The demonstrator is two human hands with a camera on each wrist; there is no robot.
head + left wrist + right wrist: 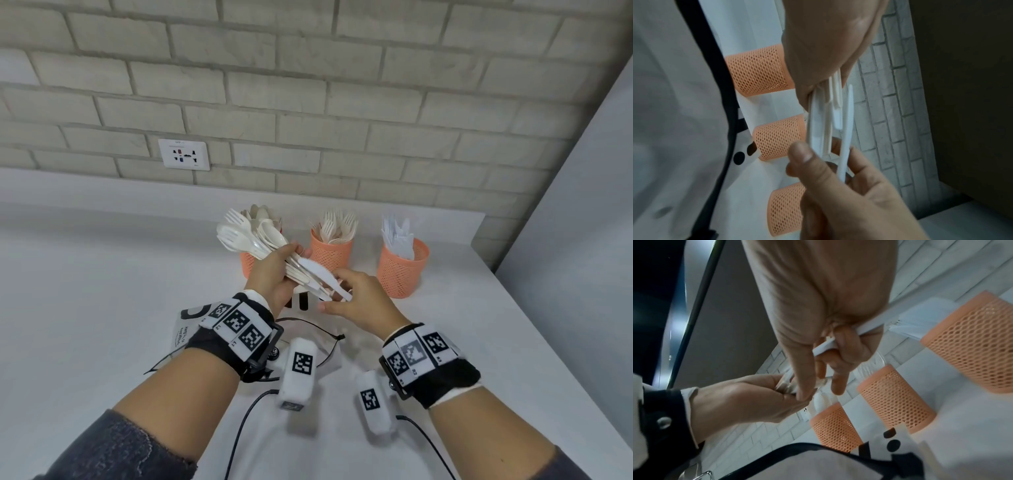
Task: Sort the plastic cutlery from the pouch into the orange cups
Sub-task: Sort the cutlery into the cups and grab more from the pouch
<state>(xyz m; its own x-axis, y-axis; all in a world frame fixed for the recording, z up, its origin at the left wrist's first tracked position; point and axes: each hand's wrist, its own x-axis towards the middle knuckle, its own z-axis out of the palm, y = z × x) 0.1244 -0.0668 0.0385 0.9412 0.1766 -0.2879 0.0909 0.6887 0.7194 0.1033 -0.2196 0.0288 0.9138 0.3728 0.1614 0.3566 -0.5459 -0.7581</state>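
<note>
The left hand (270, 277) grips a fanned bundle of cutlery (253, 240), glossy white forks and spoons; the right hand (359, 301) just beside it pinches a serrated white knife (320, 277) by its handle, orange mesh cups (330, 255) beyond both

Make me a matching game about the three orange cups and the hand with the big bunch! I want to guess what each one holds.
Things:
1. left orange cup
2. middle orange cup
3. right orange cup
4. left hand

Holds:
a. knives only
b. a mixed bunch of forks, spoons and a knife
c. forks only
d. mostly spoons, partly hidden behind the bunch

Pairs: 1-d, 2-c, 3-a, 4-b. The right hand pinches one knife at the bunch's near end.
</note>
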